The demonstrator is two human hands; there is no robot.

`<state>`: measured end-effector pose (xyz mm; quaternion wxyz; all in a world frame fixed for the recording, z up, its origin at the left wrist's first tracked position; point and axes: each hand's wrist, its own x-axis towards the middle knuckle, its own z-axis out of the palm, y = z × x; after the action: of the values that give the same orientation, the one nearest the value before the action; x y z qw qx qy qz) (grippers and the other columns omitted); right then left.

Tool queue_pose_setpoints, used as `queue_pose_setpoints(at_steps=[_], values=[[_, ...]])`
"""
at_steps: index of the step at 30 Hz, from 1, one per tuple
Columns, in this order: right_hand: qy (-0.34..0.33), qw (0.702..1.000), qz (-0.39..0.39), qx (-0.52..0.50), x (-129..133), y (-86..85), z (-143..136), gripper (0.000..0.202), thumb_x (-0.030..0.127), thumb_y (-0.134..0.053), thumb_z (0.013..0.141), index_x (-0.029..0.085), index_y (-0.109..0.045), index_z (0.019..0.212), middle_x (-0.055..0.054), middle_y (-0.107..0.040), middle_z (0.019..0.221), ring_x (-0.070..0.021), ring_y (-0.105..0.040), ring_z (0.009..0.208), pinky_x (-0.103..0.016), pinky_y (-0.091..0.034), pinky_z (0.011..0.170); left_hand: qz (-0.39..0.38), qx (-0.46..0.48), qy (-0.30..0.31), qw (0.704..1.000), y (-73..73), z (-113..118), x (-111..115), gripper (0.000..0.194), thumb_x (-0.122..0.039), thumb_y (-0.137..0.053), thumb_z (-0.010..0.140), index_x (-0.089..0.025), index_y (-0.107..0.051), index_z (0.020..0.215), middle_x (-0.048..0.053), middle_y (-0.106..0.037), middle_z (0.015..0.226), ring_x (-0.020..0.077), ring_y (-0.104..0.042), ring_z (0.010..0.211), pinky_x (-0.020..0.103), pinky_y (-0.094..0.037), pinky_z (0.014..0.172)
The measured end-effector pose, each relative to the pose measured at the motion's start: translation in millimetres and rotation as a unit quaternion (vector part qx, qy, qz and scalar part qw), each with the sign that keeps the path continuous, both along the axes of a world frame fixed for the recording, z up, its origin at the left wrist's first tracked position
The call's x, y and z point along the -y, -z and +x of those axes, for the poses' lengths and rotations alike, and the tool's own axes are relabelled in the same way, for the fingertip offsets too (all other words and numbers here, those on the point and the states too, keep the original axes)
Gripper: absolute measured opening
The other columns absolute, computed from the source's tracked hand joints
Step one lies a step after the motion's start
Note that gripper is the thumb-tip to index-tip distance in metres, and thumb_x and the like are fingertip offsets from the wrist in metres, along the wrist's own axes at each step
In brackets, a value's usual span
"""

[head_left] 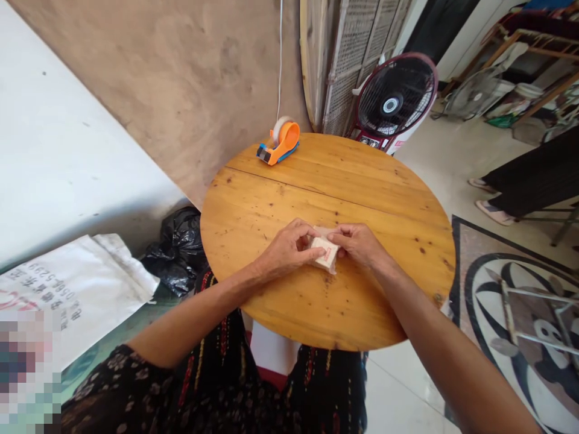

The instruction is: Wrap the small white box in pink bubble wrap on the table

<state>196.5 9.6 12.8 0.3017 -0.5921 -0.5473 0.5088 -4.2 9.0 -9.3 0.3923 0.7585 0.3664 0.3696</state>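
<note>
The left hand (296,241) is partly curled, its thumb laid across the near-left part of a small cream box in clear plastic wrap (326,251) and its fingers at the far-left side. The right hand (359,241) is nearly closed, thumb and forefinger pinching the wrap at the box's far-right corner. The box sits just nearer the wearer than the middle of the round wooden surface (389,193), its red-printed face up and turned toward the wearer. It looks nearly square and fingers cover part of it, so I cannot tell its long axis; loose wrap juts from the far side and the near-right corner.

Wood stretches farther beyond the box than before it. Both forearms cross the rounded near edge. At the far-left edge stands an orange tape dispenser (283,141), cutter end pointing near-left, well apart from the hands. A brown panel (203,78) rises beyond the left rim, a black plastic bag (176,247) bulges beside it, and an electric fan (393,99) stands past the far-right rim.
</note>
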Motion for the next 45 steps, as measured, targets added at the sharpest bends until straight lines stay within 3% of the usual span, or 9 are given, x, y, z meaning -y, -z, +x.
queue_pose_setpoints(at_steps=[5,10,14,20,27,33,40,45], values=[[0.006,1.0,0.019,0.021,4.5,0.4,1.1,0.025,0.041,-0.063,0.068,0.018,-0.059,0.06,0.004,-0.052,0.045,-0.009,-0.043,0.042,-0.023,-0.031,0.045,-0.051,-0.007,-0.01,0.999,0.1,0.1,-2.8,0.021,-0.03,-0.069,0.077,-0.017,-0.065,0.093,0.003,-0.058,0.095,0.0138,-0.054,0.081,0.025,-0.045,0.069],[-0.066,0.989,0.06,0.115,-7.1,1.2,9.1,0.028,0.042,-0.058,0.072,0.017,-0.062,0.062,0.003,-0.053,0.052,-0.0098,-0.042,0.048,-0.024,-0.031,0.049,-0.142,-0.007,0.01,0.99,-4.1,0.4,-4.5,0.025,-0.031,-0.064,0.079,-0.018,-0.063,0.1,0.0,-0.06,0.084,0.0119,-0.053,0.07,0.022,-0.04,0.06],[-0.087,0.978,0.09,0.169,-18.7,3.4,11.0,0.031,0.046,-0.06,0.073,0.016,-0.067,0.067,0.002,-0.054,0.057,-0.0111,-0.044,0.054,-0.025,-0.032,0.052,-0.142,0.001,0.019,0.99,-7.4,-0.4,-5.1,0.026,-0.032,-0.065,0.078,-0.017,-0.065,0.099,0.002,-0.062,0.087,0.0124,-0.053,0.073,0.023,-0.041,0.064],[-0.068,0.987,0.087,0.118,-20.2,9.4,2.6,0.027,0.042,-0.062,0.074,0.016,-0.068,0.069,0.001,-0.057,0.06,-0.0123,-0.047,0.056,-0.026,-0.036,0.055,-0.126,-0.012,0.016,0.992,-7.2,-0.9,-5.8,0.027,-0.035,-0.065,0.078,-0.018,-0.066,0.099,0.002,-0.062,0.084,0.0126,-0.053,0.072,0.023,-0.041,0.063],[-0.011,0.997,0.075,-0.004,-8.4,5.6,1.6,0.026,0.044,-0.068,0.07,0.018,-0.066,0.065,0.002,-0.06,0.061,-0.0137,-0.052,0.059,-0.027,-0.041,0.059,-0.184,0.007,0.03,0.982,-6.6,-1.3,-6.1,0.027,-0.035,-0.065,0.079,-0.018,-0.062,0.1,-0.002,-0.058,0.073,0.0099,-0.049,0.062,0.02,-0.036,0.055],[-0.028,0.997,0.072,-0.006,-4.6,-1.0,3.0,0.027,0.044,-0.066,0.073,0.018,-0.068,0.066,0.002,-0.061,0.061,-0.014,-0.053,0.059,-0.026,-0.04,0.059,-0.213,0.047,0.063,0.974,-3.7,-1.2,-10.3,0.029,-0.038,-0.068,0.078,-0.017,-0.058,0.095,-0.003,-0.055,0.073,0.009,-0.049,0.062,0.02,-0.037,0.057],[-0.017,0.994,0.106,0.024,-5.3,3.0,0.8,0.032,0.046,-0.062,0.077,0.018,-0.064,0.061,0.001,-0.061,0.062,-0.0156,-0.054,0.062,-0.026,-0.041,0.058,-0.218,0.046,0.068,0.972,-4.6,-1.3,-10.9,0.03,-0.039,-0.068,0.078,-0.017,-0.056,0.095,-0.003,-0.054,0.072,0.0091,-0.048,0.063,0.021,-0.037,0.058],[0.006,0.994,0.107,-0.021,-5.5,4.5,-1.5,0.025,0.04,-0.063,0.076,0.018,-0.062,0.064,0.002,-0.061,0.065,-0.013,-0.052,0.06,-0.026,-0.04,0.06,-0.215,0.042,0.064,0.974,-4.4,-1.3,-10.7,0.032,-0.041,-0.068,0.078,-0.016,-0.056,0.096,-0.002,-0.056,0.074,0.0095,-0.05,0.064,0.021,-0.038,0.058]])
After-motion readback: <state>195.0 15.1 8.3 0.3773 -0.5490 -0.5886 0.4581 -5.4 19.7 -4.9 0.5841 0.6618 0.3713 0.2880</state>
